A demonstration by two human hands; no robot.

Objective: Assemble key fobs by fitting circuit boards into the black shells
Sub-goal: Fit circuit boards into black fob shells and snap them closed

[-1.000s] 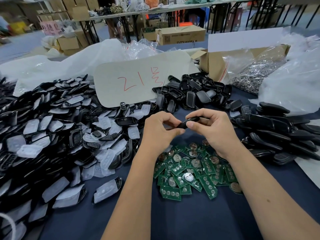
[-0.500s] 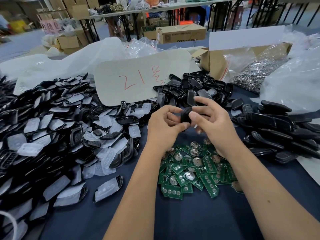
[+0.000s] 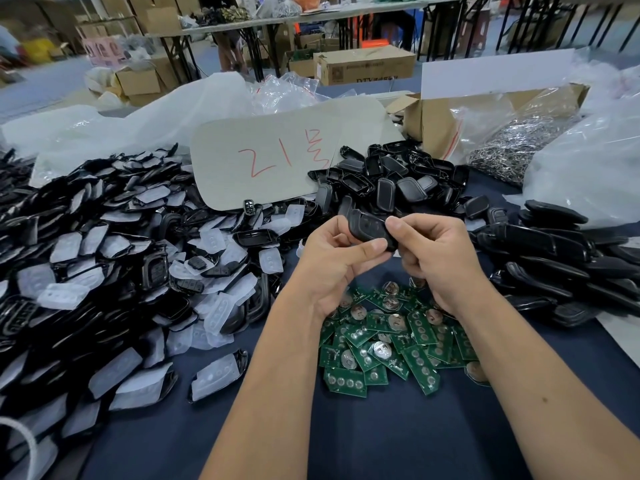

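Both hands hold one black key fob shell (image 3: 367, 227) in the air above the table's middle. My left hand (image 3: 335, 261) pinches its lower edge with thumb and curled fingers. My right hand (image 3: 437, 255) grips its right end, thumb on top. Below the hands lies a heap of green circuit boards (image 3: 391, 337) with round coin cells. A big pile of black shells with clear rubber pads (image 3: 114, 268) fills the left side. More empty black shells (image 3: 388, 183) are heaped behind the hands, and closed black fobs (image 3: 554, 258) are stacked on the right.
A grey card with red writing (image 3: 277, 157) leans behind the piles. A cardboard box with a bag of metal rings (image 3: 512, 140) stands at the back right, beside white plastic bags (image 3: 588, 174). Dark blue cloth (image 3: 363, 438) covers the table front.
Both hands lifted the shell a little and turned it, so its broad face now shows instead of its thin edge. The piles have not moved.
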